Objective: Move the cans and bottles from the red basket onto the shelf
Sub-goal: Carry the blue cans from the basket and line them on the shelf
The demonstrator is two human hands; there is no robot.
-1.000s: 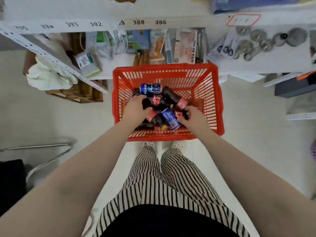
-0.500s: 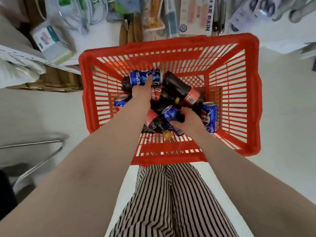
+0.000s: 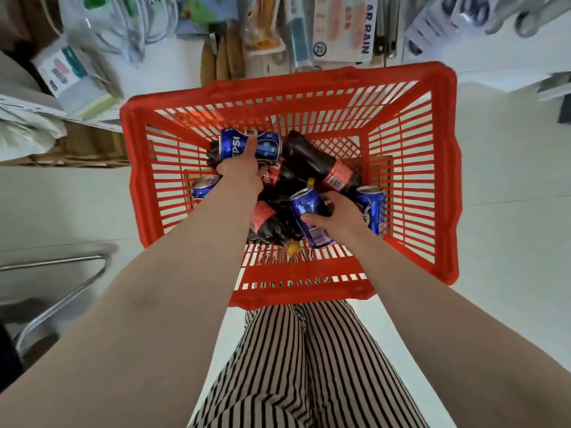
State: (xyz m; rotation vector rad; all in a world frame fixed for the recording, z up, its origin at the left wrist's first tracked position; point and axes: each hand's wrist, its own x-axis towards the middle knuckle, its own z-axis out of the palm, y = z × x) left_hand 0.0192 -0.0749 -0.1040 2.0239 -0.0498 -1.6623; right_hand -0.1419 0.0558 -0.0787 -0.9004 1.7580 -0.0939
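The red basket [image 3: 445, 168] stands on the floor in front of me, holding several blue Pepsi cans and dark cola bottles with red labels. My left hand [image 3: 242, 168] wraps around a blue Pepsi can [image 3: 268, 148] lying at the far side of the pile. My right hand [image 3: 336, 216] grips another blue can [image 3: 304, 211] near the middle. A cola bottle [image 3: 312, 160] lies between them. One more can [image 3: 374, 208] sits to the right, and another can [image 3: 202, 186] to the left.
The white shelf [image 3: 173, 69] beyond the basket carries packets, boxes and hanging goods. A metal chair frame [image 3: 58, 291] stands at the left on the pale floor. My striped trousers [image 3: 302, 366] fill the lower centre.
The view has dropped closer to the basket. My left hand reached forward onto the far Pepsi can, and my right hand closed around the middle can.
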